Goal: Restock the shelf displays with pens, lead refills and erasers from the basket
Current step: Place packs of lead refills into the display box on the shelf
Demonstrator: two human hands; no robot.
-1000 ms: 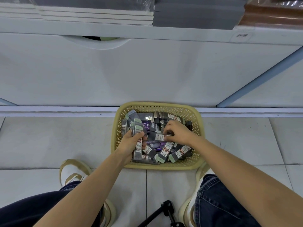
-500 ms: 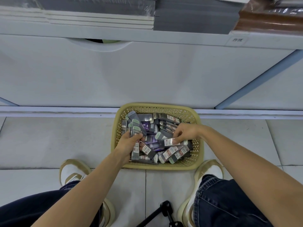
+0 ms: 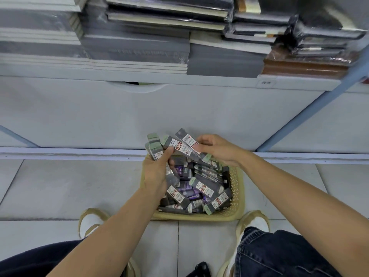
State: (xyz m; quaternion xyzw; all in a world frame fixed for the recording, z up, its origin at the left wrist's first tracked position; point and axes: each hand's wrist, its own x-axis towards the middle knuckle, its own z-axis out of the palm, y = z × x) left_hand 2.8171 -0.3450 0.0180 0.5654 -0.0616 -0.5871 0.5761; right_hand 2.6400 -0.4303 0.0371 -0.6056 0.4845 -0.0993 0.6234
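Left grip (image 3: pixel 157 172) was curled round a refill stack (image 3: pixel 154 148); right grip (image 3: pixel 217 148) pinched one refill (image 3: pixel 186 139) just beside it, above the basket (image 3: pixel 238 198).

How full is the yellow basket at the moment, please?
Fairly full: the basket holds a jumbled heap of lead refill packs hiding its floor.

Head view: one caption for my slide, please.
Left hand holds refill packs; right hand pinches another pack, above the basket.

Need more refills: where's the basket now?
Head view, centre: the yellow basket sits on the floor by the shelf base, between the shoes, under the left hand and right hand gripping lead refills.
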